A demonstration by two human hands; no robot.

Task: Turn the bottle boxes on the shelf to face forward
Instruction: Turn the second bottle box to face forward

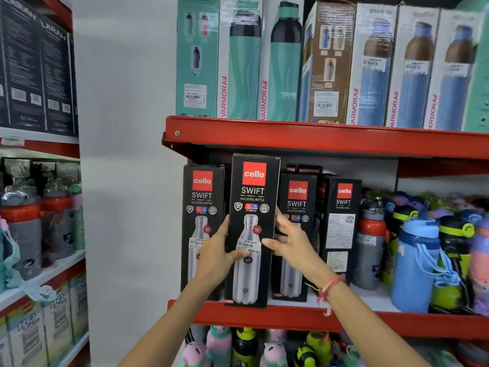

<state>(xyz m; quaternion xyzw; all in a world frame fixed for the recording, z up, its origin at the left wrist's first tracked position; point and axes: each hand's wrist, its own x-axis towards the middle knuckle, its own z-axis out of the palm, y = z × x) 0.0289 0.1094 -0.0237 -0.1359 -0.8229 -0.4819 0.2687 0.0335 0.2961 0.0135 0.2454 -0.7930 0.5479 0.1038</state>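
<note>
Several black Cello Swift bottle boxes stand on the middle red shelf (pixel 291 315). The second box from the left (pixel 252 197) is pulled forward to the shelf's front edge, its printed front facing me. My left hand (pixel 215 256) grips its left side with the thumb on its front. My right hand (pixel 289 238) holds its right side. The leftmost box (pixel 201 197) and the third box (pixel 297 200) also face front. The fourth box (pixel 340 223) stands turned, showing a side panel with labels.
Loose coloured bottles (pixel 415 260) crowd the same shelf to the right. Tall Varmora boxes (pixel 370 70) fill the shelf above, with one brown box (pixel 326 67) turned sideways. More bottles (pixel 246 345) stand below. Another rack (pixel 39 207) of bottles and boxes is at the left.
</note>
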